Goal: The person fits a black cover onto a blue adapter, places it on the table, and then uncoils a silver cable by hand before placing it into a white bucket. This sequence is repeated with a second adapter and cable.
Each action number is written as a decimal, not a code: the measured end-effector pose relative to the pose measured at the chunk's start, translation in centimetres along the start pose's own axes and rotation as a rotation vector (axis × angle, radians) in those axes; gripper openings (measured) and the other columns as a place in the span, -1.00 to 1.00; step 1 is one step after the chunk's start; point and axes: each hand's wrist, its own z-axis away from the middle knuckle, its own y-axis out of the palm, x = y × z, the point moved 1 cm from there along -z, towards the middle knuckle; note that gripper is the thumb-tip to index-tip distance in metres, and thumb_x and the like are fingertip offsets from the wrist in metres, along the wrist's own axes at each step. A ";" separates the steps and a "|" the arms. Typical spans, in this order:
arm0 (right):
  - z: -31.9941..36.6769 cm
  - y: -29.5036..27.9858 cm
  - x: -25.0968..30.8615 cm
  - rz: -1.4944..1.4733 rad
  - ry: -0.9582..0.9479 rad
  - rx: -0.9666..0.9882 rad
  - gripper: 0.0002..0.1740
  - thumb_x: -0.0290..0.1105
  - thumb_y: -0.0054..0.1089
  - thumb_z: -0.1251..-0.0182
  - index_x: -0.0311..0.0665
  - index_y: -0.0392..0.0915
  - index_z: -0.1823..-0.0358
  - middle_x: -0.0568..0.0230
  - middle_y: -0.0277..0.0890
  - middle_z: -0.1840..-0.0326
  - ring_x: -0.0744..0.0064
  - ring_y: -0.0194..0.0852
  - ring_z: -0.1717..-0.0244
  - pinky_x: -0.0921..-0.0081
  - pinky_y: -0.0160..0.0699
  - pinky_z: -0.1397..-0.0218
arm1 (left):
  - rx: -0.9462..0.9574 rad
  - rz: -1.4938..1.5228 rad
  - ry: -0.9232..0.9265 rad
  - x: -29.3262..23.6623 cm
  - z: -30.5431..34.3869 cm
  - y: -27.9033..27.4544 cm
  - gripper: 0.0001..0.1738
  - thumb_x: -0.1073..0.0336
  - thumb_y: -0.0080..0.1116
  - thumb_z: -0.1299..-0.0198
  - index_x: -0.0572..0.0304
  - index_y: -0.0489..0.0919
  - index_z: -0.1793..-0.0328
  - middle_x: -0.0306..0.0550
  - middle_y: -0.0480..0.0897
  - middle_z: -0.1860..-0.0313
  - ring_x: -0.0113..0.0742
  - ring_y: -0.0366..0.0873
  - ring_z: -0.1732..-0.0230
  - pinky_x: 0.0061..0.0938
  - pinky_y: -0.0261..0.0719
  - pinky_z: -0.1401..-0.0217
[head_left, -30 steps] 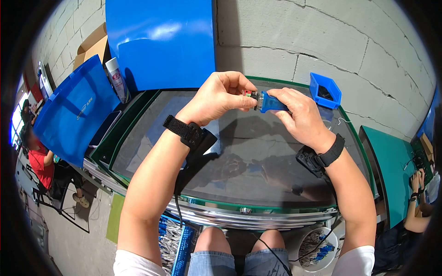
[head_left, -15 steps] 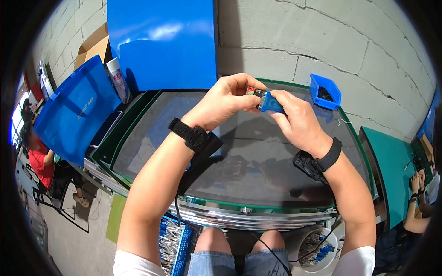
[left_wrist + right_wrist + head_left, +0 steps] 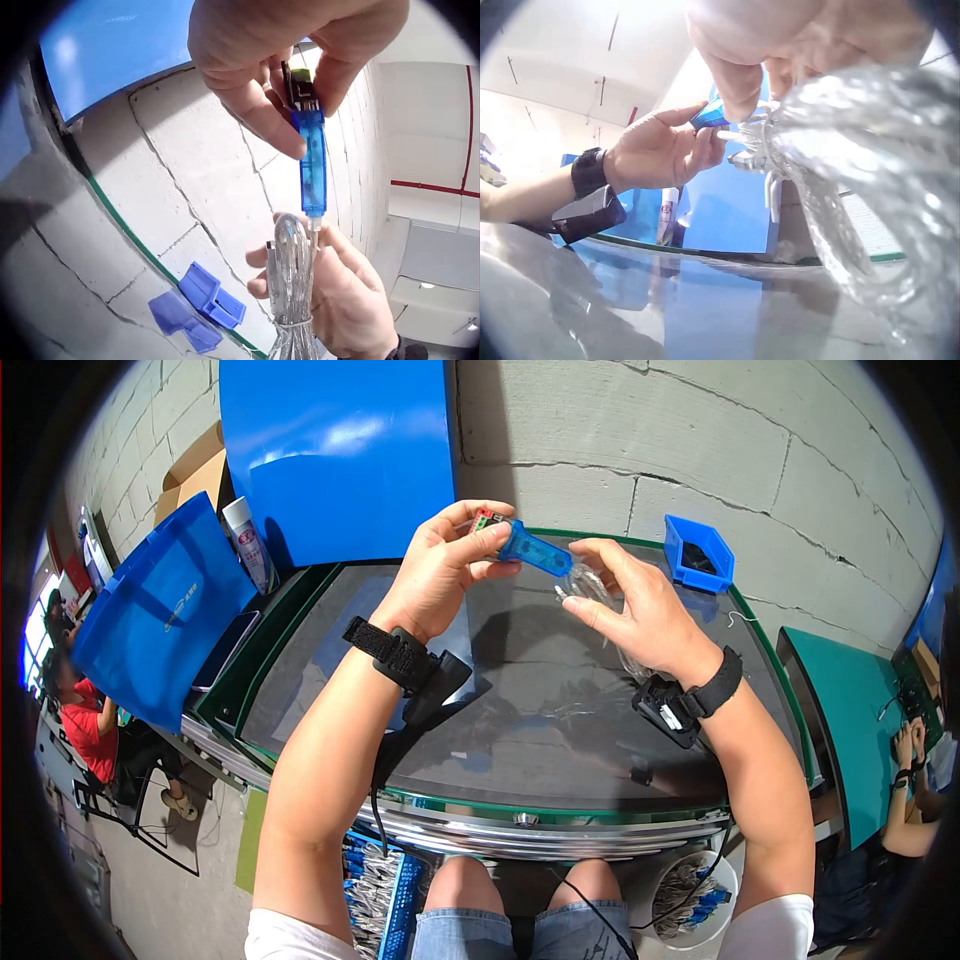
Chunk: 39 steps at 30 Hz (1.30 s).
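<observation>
My left hand point(image 3: 445, 565) pinches a translucent blue adapter point(image 3: 540, 553) near its end with the red and green terminal block point(image 3: 485, 520). A thin cable leaves the adapter's other end, as the left wrist view shows. It belongs to a tied, coiled clear cable point(image 3: 291, 277) with a metal plug. My right hand point(image 3: 655, 610) holds this cable, fingertips close below the adapter. In the right wrist view the coil point(image 3: 832, 217) hangs large and blurred in front of the camera. Both hands are raised above the dark tabletop point(image 3: 540, 700).
A small blue bin point(image 3: 712, 580) with dark pieces stands at the table's back right. At the left are a spray can point(image 3: 250, 545) and a blue folder-like panel point(image 3: 165, 610). Below the table edge sit a blue crate point(image 3: 403, 910) and a white bucket point(image 3: 733, 890), both with cables.
The adapter has moved left with my left hand and now shows its full blue body. My right hand has let go of the body and holds the clear cable, which has come into view.
</observation>
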 end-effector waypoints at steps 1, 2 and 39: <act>0.0 -0.2 0.1 0.000 0.000 0.000 -0.58 -0.28 0.22 -0.20 -0.30 0.42 -0.04 -0.02 0.53 0.21 0.08 0.54 0.26 0.28 0.50 0.14 | 0.000 0.000 0.000 0.2 -0.1 -0.2 -0.66 0.29 0.20 -0.21 0.23 0.51 -0.08 -0.21 0.57 0.22 -0.44 0.59 0.19 -0.51 0.66 0.09; -0.1 -0.3 0.1 -0.039 0.118 0.077 -0.61 -0.29 0.19 -0.23 -0.30 0.42 -0.04 0.01 0.54 0.29 0.10 0.54 0.31 0.31 0.48 0.20 | -0.022 0.031 0.002 0.3 -0.3 -0.3 -0.67 0.28 0.20 -0.21 0.24 0.51 -0.07 -0.21 0.57 0.22 -0.45 0.58 0.19 -0.53 0.66 0.10; -0.2 0.4 3.5 -0.001 -0.159 0.097 -0.26 -0.04 0.43 0.02 -0.16 0.31 -0.15 0.15 0.42 0.00 0.15 0.51 0.04 0.36 0.54 0.04 | -0.240 0.059 -0.141 0.7 0.2 0.5 -0.62 0.07 0.43 -0.02 0.16 0.50 0.38 -0.23 0.52 0.56 -0.50 0.46 0.65 -0.64 0.51 0.57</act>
